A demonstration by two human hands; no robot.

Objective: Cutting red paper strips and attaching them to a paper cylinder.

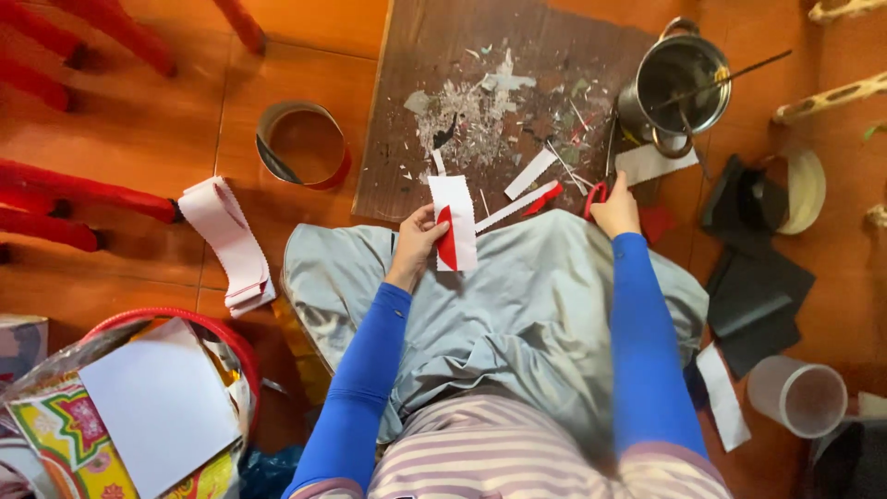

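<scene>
Red-and-white paper piece (453,225) is pinched in the left hand (418,242) over a grey-clothed lap, while the right hand (616,211) grips red-handled scissors (596,196) beside it; cut strips (529,174) already lie just beyond both hands on the scrap-strewn board (443,74).

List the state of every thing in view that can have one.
White paper piece with red patch: held upright in left hand grip.
Red-handled scissors: under right hand, blades hidden.
Steel pot: upright, a thin stick resting across it.
Clear plastic cup: lying on its side.
Red-and-white paper ring: standing on edge.
Dark wooden board: littered with scraps.
</scene>
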